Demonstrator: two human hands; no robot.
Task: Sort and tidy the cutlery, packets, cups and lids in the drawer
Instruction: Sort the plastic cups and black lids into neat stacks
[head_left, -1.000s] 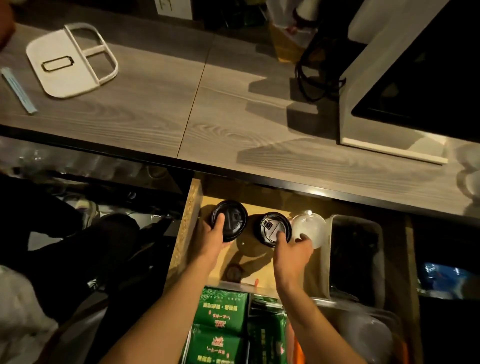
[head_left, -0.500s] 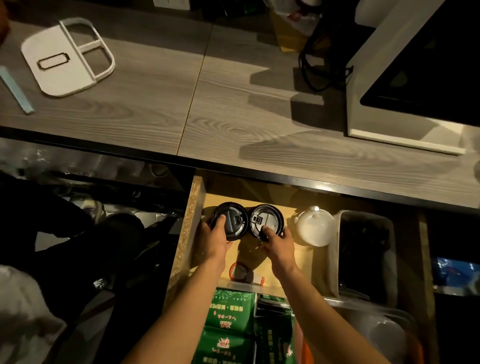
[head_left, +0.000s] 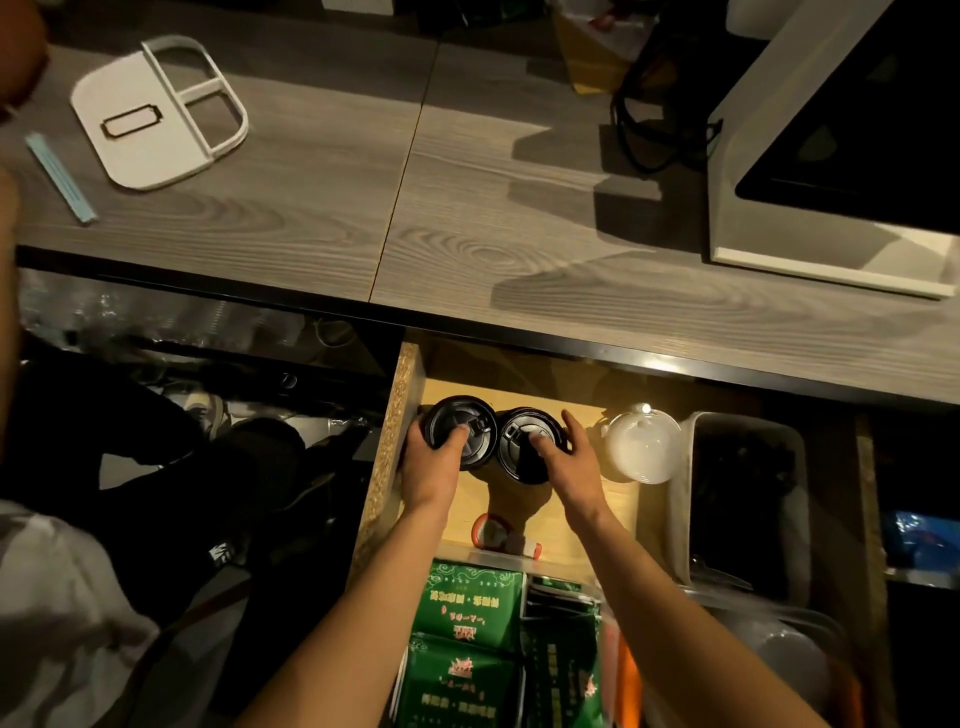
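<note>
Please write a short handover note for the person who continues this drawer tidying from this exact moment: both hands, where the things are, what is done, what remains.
Left hand: grip on the left black lid, thumb on top.
Right hand: grip on the right black lid.
The two lids sit side by side, touching, at the back left of the drawer. The white domed lid lies to their right, then a grey bin. The green packets fill the front.
Done: black lids grouped.
Left: a small red-rimmed item lies loose behind the packets; white lid not yet placed.

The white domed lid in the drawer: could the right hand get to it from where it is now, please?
Probably yes. The right hand grips the black lid just beside the white lid, with nothing between them, though it would have to let go first.
</note>
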